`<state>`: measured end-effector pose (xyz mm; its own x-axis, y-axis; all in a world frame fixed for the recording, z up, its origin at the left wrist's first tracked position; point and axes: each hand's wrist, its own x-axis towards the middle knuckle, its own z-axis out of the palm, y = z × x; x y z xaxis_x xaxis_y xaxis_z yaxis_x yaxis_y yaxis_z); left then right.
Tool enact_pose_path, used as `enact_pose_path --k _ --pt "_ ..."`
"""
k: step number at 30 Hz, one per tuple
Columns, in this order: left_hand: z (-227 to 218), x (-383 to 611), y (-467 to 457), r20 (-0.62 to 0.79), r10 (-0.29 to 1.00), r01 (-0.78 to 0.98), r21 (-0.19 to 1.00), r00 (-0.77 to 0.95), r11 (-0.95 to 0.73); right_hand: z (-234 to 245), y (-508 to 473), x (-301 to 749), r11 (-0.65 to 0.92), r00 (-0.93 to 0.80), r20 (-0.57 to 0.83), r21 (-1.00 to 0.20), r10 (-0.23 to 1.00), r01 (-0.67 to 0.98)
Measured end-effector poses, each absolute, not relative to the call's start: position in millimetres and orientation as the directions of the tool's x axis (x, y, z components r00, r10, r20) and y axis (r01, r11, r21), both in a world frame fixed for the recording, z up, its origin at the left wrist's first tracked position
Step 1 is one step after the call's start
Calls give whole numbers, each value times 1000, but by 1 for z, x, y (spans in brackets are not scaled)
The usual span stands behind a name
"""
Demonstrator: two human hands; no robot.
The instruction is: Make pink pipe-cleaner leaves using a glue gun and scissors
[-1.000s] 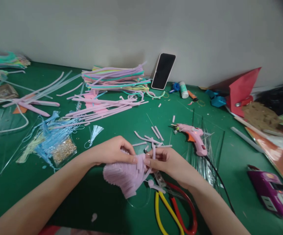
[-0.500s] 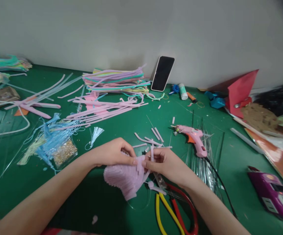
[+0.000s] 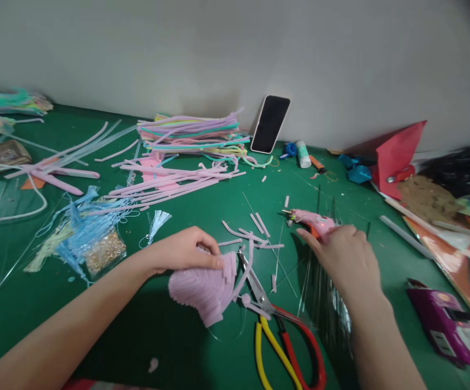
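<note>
My left hand [image 3: 196,250] pinches the top of a lilac piece [image 3: 206,290] built from rows of fuzzy pipe cleaners. Over at the right, my right hand [image 3: 346,260] is around the grip of a pink hot glue gun [image 3: 310,218] with an orange trigger; most of the handle is hidden under the palm. Between the hands lie scissors [image 3: 261,295] with one yellow and one red handle. Short cut pieces of lilac pipe cleaner [image 3: 259,223] are scattered just beyond the piece.
Pipe cleaner bundles [image 3: 190,130] and a leaning phone [image 3: 271,124] stand along the wall. Blue tassels [image 3: 80,222] and a bag of gold beads [image 3: 104,252] lie left. Clear thin strands [image 3: 332,309] run under my right arm, near a purple power strip [image 3: 450,325].
My right hand has let go of the lilac piece and moved right onto the glue gun. My left hand keeps its pinch on the piece.
</note>
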<state>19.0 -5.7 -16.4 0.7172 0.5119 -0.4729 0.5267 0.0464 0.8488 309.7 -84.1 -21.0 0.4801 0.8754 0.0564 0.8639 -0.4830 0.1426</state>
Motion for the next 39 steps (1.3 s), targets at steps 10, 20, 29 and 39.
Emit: enact_pose_path --k 10,20,29,39 --pt "-17 18 -2 -477 480 521 852 736 50 -32 -82 321 -657 655 -53 -39 754 753" --pt "-20 18 -1 -477 503 519 852 720 67 -17 -95 287 -575 620 217 -238 754 783" --pt "-20 18 1 -472 459 519 854 752 29 -40 -104 263 -104 216 523 -235 825 966" --pt "-23 18 4 -463 382 514 857 800 -36 -45 -97 268 -20 171 383 -369 908 929"
